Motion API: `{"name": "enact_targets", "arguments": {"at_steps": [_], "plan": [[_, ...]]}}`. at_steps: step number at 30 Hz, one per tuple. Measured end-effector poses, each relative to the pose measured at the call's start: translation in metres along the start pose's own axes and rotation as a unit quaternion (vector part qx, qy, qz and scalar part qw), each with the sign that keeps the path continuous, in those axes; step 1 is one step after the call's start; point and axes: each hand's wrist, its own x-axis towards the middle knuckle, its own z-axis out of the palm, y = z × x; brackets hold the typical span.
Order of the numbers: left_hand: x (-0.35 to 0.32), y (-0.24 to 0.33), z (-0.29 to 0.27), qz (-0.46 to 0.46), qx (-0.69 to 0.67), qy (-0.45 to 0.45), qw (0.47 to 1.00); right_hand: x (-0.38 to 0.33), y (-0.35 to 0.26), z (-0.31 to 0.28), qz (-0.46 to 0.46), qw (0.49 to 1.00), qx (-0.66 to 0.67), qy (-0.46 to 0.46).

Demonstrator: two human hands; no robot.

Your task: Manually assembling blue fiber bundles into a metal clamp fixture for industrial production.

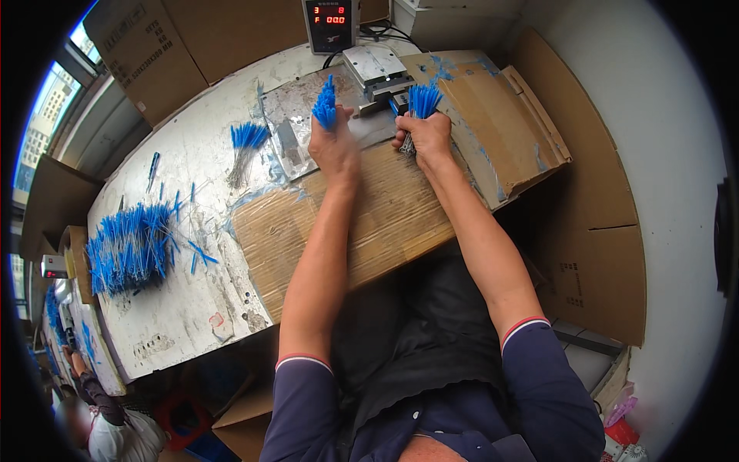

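Observation:
My left hand is closed around a bundle of thin pieces with blue sleeves, their blue ends pointing up. To its right, my right hand grips another bundle of blue-sleeved wires; pale wire ends stick out below the fingers. Just beyond the right hand sits a small metal machine with a flat plate. A smaller bunch of blue-ended wires lies left of my left hand. Farther left is a large pile of the same wires, with several loose ones beside it.
A box with a red digital display stands at the back. Flattened cardboard covers the near table edge, and a cardboard box lies at the right. A blue pen rests on the white tabletop. Another person works at lower left.

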Motion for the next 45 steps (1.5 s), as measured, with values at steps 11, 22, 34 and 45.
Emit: {"name": "enact_targets", "arguments": {"at_steps": [11, 22, 34, 45], "plan": [[-0.001, -0.003, 0.001, 0.159, 0.293, -0.095, 0.938, 0.004, -0.003, -0.012, 0.070, 0.993, 0.087, -0.044], [0.001, -0.004, 0.003, 0.156, 0.314, -0.161, 0.923, -0.003, -0.001, -0.015, 0.031, 0.996, 0.073, -0.032], [-0.001, -0.002, 0.006, 0.195, 0.308, -0.139, 0.921, -0.004, -0.010, -0.021, 0.044, 0.998, 0.015, -0.053], [0.006, -0.006, 0.002, 0.086, 0.230, -0.021, 0.969, 0.009, -0.011, 0.004, 0.025, 0.997, -0.067, 0.004]]}}
